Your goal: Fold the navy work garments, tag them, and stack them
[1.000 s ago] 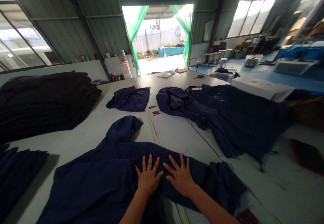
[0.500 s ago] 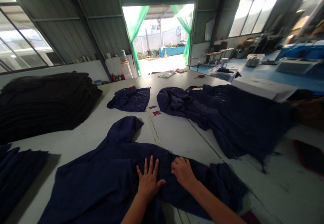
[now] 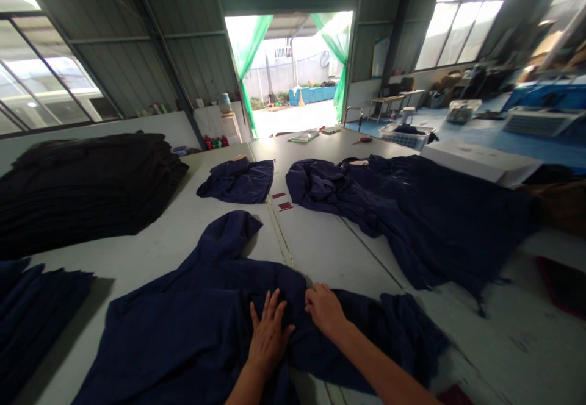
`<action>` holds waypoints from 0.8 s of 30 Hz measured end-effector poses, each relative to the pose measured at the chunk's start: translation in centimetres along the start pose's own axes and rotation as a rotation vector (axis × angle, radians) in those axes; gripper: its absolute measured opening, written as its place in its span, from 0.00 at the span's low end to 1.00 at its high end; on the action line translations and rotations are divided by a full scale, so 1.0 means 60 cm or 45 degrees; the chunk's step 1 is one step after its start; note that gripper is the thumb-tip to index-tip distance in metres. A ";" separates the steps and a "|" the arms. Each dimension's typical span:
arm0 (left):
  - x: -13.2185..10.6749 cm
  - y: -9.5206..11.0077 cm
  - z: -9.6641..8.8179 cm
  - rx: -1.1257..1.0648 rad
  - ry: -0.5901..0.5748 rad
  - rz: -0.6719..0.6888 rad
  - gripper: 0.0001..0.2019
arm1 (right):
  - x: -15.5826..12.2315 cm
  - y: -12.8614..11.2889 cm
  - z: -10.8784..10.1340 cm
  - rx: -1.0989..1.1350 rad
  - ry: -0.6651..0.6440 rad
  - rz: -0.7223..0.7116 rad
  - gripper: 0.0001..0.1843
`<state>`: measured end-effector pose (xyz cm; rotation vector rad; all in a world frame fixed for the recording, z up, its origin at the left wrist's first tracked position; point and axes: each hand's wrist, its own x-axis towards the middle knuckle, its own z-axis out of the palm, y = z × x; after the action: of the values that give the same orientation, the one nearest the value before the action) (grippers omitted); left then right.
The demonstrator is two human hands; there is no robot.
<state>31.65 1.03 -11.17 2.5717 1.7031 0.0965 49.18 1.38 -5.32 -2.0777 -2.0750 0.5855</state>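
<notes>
A navy hooded jacket (image 3: 183,326) lies spread over the table in front of me, its hood pointing away and one sleeve (image 3: 366,313) stretched to the right. My left hand (image 3: 269,332) rests flat on the jacket near the shoulder, fingers spread. Just to its right, my right hand (image 3: 325,310) has its fingers curled together on the upper part of that sleeve, gripping the fabric. The fingertips of the right hand are partly hidden.
Another navy garment (image 3: 425,210) sprawls at the right, beside a white box (image 3: 480,158). A smaller navy piece (image 3: 238,180) and dark red scraps (image 3: 284,206) lie ahead. Black folded clothes (image 3: 86,191) and navy folded clothes (image 3: 41,319) are stacked at left. Farther off are scissors (image 3: 364,140).
My right hand has shifted slightly left, closer to my left hand, with its fingers more tightly curled. The jacket fabric by the sleeve top has bunched a little. The view has tilted slightly.
</notes>
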 end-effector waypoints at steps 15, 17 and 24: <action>0.055 0.003 -0.080 -0.006 -0.034 -0.081 0.27 | -0.067 0.132 -0.048 -0.374 0.055 0.372 0.20; 0.080 0.003 -0.084 0.013 -0.135 -0.148 0.36 | -0.072 0.145 -0.045 -0.344 -0.016 0.323 0.16; 0.117 -0.015 -0.093 -0.020 -0.347 -0.256 0.41 | -0.099 0.192 -0.080 -0.116 0.146 0.353 0.15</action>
<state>33.11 7.93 -5.51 2.2604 1.8289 -0.2370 61.84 -4.08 -4.22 -2.4106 -1.7979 0.4008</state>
